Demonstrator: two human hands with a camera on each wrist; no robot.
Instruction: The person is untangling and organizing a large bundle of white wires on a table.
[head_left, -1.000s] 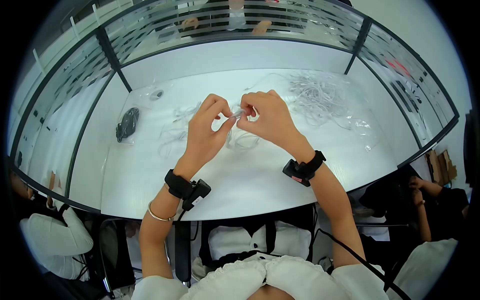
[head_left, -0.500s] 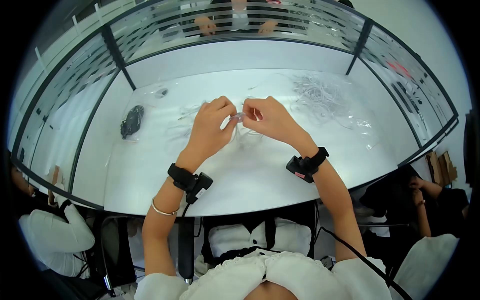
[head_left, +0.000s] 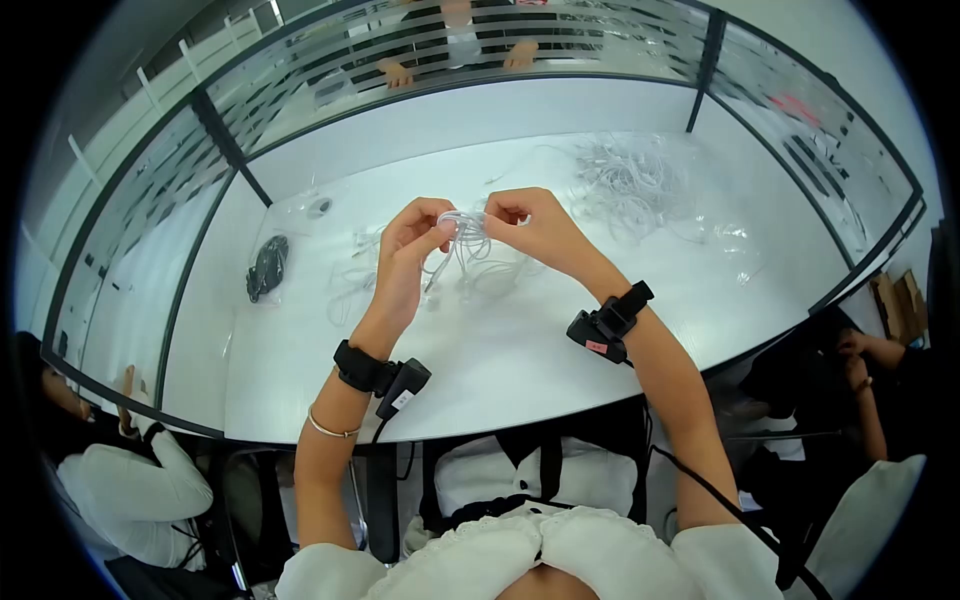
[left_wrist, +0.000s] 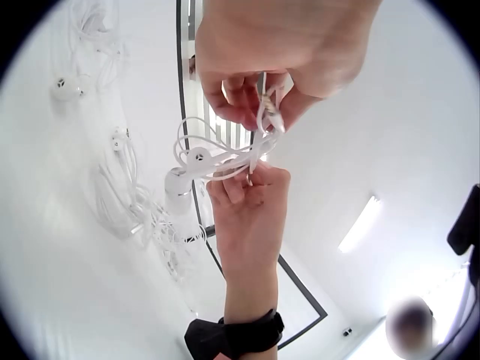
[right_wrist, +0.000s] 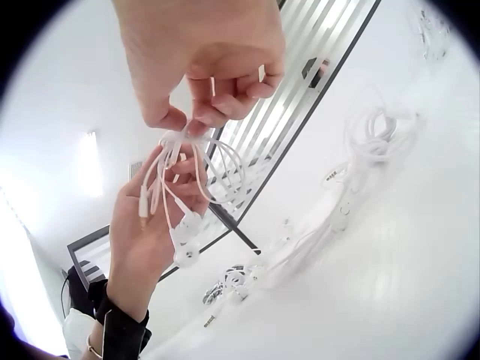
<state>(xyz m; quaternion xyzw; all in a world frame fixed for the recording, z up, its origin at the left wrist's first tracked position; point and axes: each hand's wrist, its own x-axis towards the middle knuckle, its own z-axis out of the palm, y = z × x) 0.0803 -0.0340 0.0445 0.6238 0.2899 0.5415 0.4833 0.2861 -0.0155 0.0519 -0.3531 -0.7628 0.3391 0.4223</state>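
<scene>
A coiled pair of white wired earphones (head_left: 466, 230) hangs between my two hands over the table. My left hand (head_left: 402, 255) grips the coil from the left between thumb and curled fingers. My right hand (head_left: 545, 232) pinches the bundle at its upper right with thumb and forefinger. In the right wrist view, loops spread out below the pinch, and the plug (right_wrist: 144, 204) and white earbuds (right_wrist: 185, 244) dangle in front of my left palm. The left wrist view shows an earbud (left_wrist: 199, 156) beside the loops.
A tangled heap of white cables (head_left: 635, 180) lies at the back right. More white earphones (head_left: 352, 280) lie to the left of the hands. A bagged black cable bundle (head_left: 267, 268) and a small roll (head_left: 320, 207) are at the left. Low partitions (head_left: 480, 110) enclose the table.
The earphone coil, mostly hidden by the fingers before, now shows with its loops and hanging ends. My left hand has turned and both hands still hold the bundle.
</scene>
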